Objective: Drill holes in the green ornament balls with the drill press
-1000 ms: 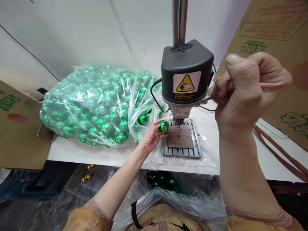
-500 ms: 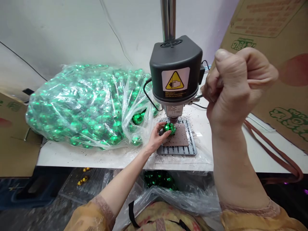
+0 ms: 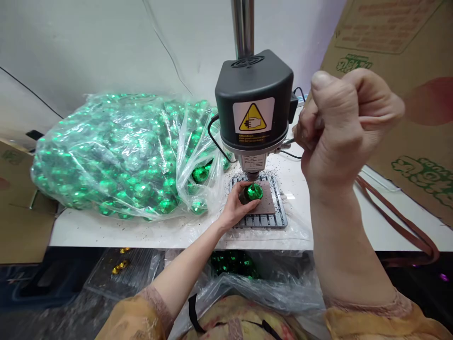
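Under the black drill press (image 3: 254,106), my left hand (image 3: 238,205) holds a shiny green mirrored ball (image 3: 255,191) between thumb and fingers. The ball rests on a brownish square pad (image 3: 268,204) over the slotted metal base (image 3: 282,215). A thin drill bit comes down from the chuck (image 3: 252,175) to the ball's top; whether it has entered the ball, I cannot tell. My right hand (image 3: 339,120) is closed in a fist on the press's feed lever (image 3: 290,141), whose outer end is hidden by the fingers.
A large clear bag (image 3: 116,156) full of green balls lies left of the press. More green balls (image 3: 233,264) sit in plastic below the table edge. A cardboard box (image 3: 406,118) stands at right, another (image 3: 24,203) at left. Dark shavings surround the base. A brown strap (image 3: 396,217) lies at right.
The green ball has shifted slightly to the right on the pad, under the drill bit, with my left hand around it. My right hand stays on the lever.
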A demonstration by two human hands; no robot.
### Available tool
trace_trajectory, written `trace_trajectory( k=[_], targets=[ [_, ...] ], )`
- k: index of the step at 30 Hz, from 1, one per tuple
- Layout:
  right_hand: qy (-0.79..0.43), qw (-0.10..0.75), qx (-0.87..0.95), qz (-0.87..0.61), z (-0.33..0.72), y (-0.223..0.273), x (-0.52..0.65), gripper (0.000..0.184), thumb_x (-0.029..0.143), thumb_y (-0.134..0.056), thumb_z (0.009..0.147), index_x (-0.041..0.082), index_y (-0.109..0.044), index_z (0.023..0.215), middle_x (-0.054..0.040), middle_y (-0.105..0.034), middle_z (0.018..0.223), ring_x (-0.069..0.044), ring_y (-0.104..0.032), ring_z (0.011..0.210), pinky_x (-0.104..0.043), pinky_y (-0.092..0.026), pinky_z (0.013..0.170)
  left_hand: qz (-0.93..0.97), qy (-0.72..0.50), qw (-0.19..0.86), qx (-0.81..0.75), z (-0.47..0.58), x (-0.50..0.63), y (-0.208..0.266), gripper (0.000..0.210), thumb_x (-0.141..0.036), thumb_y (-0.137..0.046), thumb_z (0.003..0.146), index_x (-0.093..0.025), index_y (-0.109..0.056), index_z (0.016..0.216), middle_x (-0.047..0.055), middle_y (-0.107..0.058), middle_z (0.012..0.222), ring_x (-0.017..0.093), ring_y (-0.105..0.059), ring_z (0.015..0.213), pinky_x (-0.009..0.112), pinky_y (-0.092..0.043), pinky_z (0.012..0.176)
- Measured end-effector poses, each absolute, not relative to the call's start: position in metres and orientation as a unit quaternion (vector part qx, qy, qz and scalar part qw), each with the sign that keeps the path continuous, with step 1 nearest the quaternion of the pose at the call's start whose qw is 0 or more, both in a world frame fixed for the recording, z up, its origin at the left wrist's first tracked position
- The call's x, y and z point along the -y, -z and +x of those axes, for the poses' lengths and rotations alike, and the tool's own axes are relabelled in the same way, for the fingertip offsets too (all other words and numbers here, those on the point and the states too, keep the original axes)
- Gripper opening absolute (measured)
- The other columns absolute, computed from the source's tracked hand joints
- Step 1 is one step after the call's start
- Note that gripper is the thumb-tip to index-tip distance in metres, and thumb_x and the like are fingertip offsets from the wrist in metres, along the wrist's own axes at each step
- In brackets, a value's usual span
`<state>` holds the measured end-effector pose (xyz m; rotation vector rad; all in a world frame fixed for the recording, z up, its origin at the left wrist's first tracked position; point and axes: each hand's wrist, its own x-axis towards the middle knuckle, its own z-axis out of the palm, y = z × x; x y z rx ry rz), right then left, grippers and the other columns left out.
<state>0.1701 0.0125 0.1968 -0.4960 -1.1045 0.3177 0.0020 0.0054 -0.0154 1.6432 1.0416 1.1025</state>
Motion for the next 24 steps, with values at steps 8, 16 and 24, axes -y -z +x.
trace_trajectory(
  k=[8,16,24],
  targets=[
    [-0.128,0.819,0.510,-0.231,0.168,-0.181,0.003,0.047,0.018,-0.062,0.090,0.020,-0.029,0.057,0.0077,-0.032,0.046,-0.004,-0.033,0.043,-0.028,-0.027,0.048,0.658,-0.447,0.450,-0.405,0.002,-0.004,0.014,0.057,-0.042,-0.085,0.081,-0.022,-0.057,0.125,0.010,-0.067,0.127,0.026,-0.065,0.119,0.044,-0.052,0.107],
    [-0.096,0.826,0.516,-0.205,0.164,-0.158,0.011,0.048,0.013,-0.057,0.091,0.016,-0.020,0.060,0.0065,-0.029,0.049,-0.001,-0.033,0.044,-0.026,-0.020,0.050,0.665,-0.449,0.444,-0.399,0.001,-0.005,0.015,0.056,-0.040,-0.085,0.081,-0.022,-0.056,0.125,0.012,-0.065,0.132,0.027,-0.063,0.124,0.045,-0.048,0.110],
    [-0.064,0.839,0.504,-0.194,0.166,-0.145,0.008,0.048,0.015,-0.059,0.086,0.017,-0.019,0.059,0.0058,-0.025,0.050,-0.002,-0.026,0.043,-0.027,-0.016,0.046,0.663,-0.451,0.442,-0.401,0.002,-0.003,0.014,0.057,-0.043,-0.085,0.081,-0.022,-0.056,0.126,0.012,-0.065,0.132,0.027,-0.062,0.125,0.045,-0.047,0.111]
  ],
)
